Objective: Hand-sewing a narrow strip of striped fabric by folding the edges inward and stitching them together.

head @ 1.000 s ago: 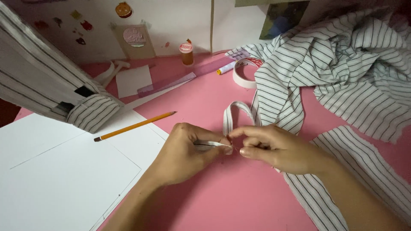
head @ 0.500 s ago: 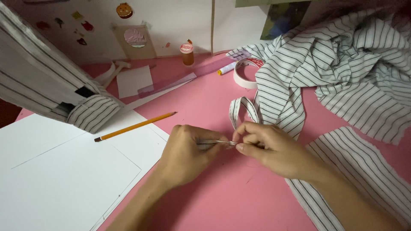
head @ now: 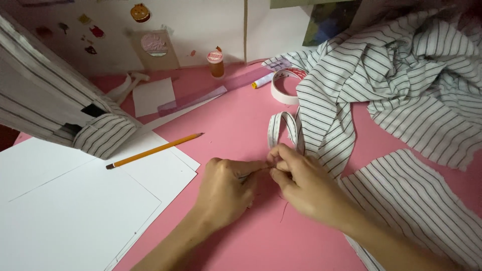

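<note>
Both hands (head: pixel 266 173) now lower, pinching strip (head: pixel 281 128).

Both hands, left (head: pixel 226 193) and right (head: pixel 306 185), are bare, forearms unsleeved, no jewellery.

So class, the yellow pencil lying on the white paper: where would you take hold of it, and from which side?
Probably at mid-shaft. The yellow pencil lies flat and slanted on the white paper, apart from both hands, with bare paper along each side. Come down from above, fingers either side of the shaft, away from the point at its upper right end.
</note>
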